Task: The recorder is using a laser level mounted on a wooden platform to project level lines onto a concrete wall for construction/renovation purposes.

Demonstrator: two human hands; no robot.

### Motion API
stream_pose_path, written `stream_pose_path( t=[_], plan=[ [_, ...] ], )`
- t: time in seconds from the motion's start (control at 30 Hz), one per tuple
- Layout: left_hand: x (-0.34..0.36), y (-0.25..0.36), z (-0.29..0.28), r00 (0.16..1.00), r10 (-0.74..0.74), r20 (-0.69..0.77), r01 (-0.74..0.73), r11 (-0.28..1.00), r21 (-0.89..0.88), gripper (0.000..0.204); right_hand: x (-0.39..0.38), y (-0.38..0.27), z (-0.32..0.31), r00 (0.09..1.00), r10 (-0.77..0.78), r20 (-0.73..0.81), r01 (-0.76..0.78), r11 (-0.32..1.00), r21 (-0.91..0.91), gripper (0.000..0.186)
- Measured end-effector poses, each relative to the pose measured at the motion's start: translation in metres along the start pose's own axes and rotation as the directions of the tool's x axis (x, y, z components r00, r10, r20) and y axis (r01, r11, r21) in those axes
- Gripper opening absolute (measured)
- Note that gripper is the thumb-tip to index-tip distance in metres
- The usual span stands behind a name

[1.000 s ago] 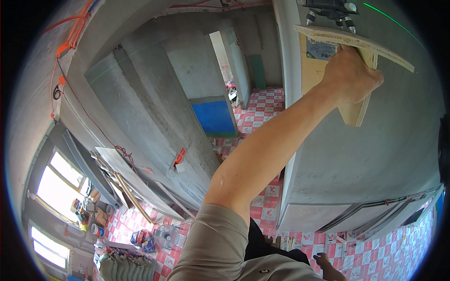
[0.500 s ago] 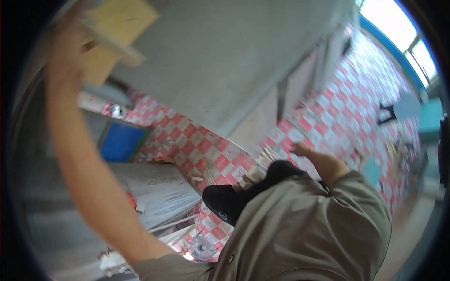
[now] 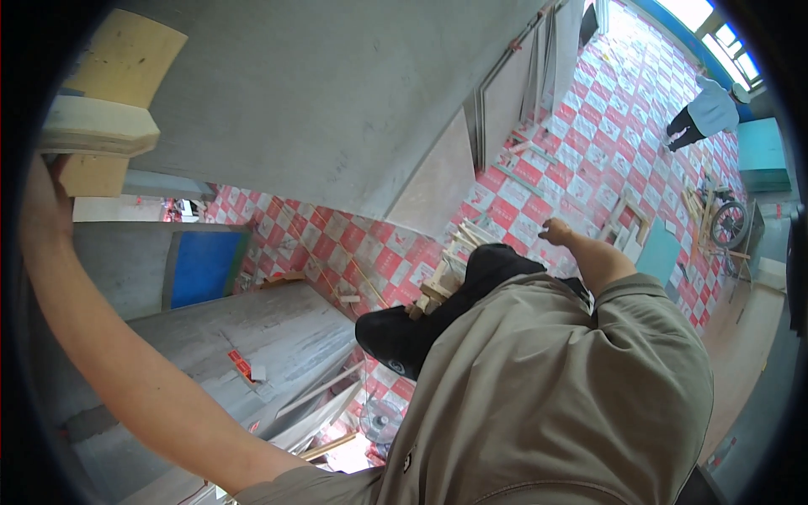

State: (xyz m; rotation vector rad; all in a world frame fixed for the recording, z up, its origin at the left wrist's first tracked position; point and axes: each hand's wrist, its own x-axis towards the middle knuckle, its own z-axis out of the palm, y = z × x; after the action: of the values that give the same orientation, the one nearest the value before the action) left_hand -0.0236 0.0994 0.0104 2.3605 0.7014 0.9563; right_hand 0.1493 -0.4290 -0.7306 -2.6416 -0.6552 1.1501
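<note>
At the far upper left, my left hand (image 3: 49, 206) is closed at the lower end of a pale yellow wooden board (image 3: 126, 59). A thick wooden bar (image 3: 101, 126) lies across that board. Part of the grip is hidden behind the wood and the picture's dark rim. Behind the board stretches a large grey panel (image 3: 295, 101). My right hand (image 3: 555, 231) hangs beside my body above the red-and-white floor, fingers loosely bent and apart, holding nothing.
Wood offcuts (image 3: 438, 286) lie by my black shoes. A grey-topped table (image 3: 244, 353) carries a small red item. Sheets (image 3: 539, 67) lean beside the large panel. At right are a wooden frame (image 3: 627, 223), a wheel (image 3: 729, 225) and, farther off, another person (image 3: 707, 109).
My left hand and the yellow board have shifted left and lower in the picture. The view has turned slightly and become sharper. My right hand still hangs empty.
</note>
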Motion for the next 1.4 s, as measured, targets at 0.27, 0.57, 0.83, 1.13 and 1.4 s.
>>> stream_pose_path(
  t=[0.27,0.57,0.83,1.13,1.4],
  plan=[
    [0.0,-0.003,0.017,0.967,0.206,-0.149,-0.234,0.952,-0.198,0.073,0.038,-0.048,0.016,0.995,-0.099,0.015,0.098,0.994,0.056,0.058],
    [-0.006,-0.02,0.0,0.975,0.121,-0.189,-0.157,0.968,-0.194,0.069,0.053,-0.152,0.043,0.895,-0.431,-0.115,0.435,0.9,0.014,0.05],
    [-0.018,0.012,0.035,0.935,0.294,-0.2,-0.34,0.904,-0.259,0.041,0.054,-0.039,0.062,0.958,-0.283,-0.043,0.277,0.955,-0.11,0.054],
    [-0.025,0.023,0.015,0.905,0.354,-0.236,-0.406,0.884,-0.231,0.047,0.055,-0.032,0.033,0.983,-0.178,0.043,0.182,0.968,-0.17,0.068],
    [-0.031,0.035,0.016,0.929,0.293,-0.224,-0.305,0.952,-0.022,0.04,0.051,-0.091,0.017,0.971,-0.233,0.054,0.236,0.97,-0.055,0.066]
  ],
)
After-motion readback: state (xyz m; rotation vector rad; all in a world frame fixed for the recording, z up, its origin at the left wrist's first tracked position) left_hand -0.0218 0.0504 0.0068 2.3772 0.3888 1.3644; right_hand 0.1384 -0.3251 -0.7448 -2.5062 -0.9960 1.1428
